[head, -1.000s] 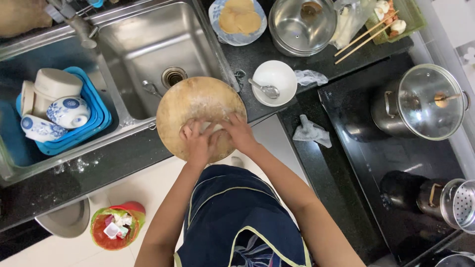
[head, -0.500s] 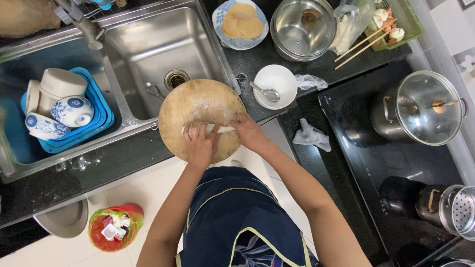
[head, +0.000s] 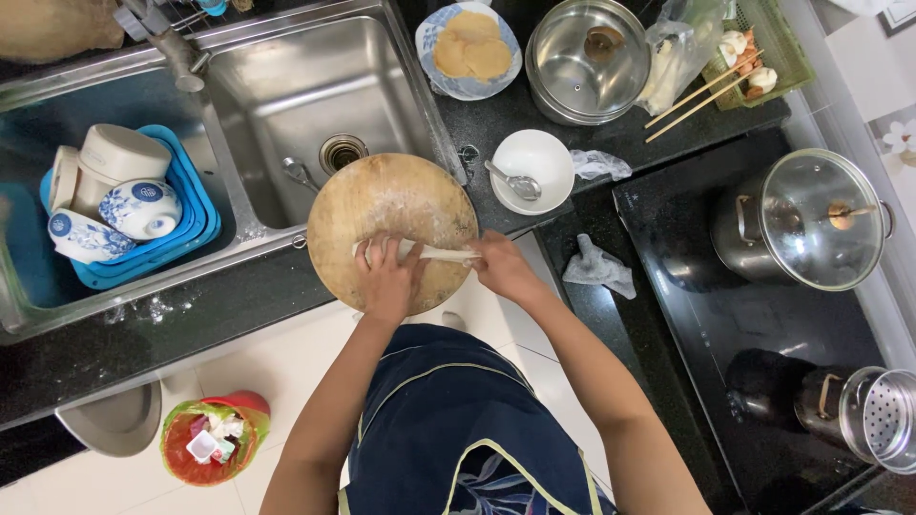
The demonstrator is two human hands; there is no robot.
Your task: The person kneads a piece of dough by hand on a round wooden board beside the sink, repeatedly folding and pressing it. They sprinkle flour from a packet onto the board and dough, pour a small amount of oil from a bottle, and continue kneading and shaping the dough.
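Note:
A round wooden board rests over the sink's near edge, dusted with flour. Across its near part lies a long pale roll of dough. My left hand presses flat on the roll's left part, fingers spread over it. My right hand holds the roll's right end at the board's rim. Both forearms reach in from below, above a dark blue apron.
A steel sink lies behind the board, a blue tray with cups and bowls to its left. A white bowl with a spoon, a plate of flatbreads, a steel bowl, a lidded pot and a cloth sit right.
The dough has been stretched from a lump under both hands into a long roll. My right hand has slid rightward to its end; my left hand stays near the middle.

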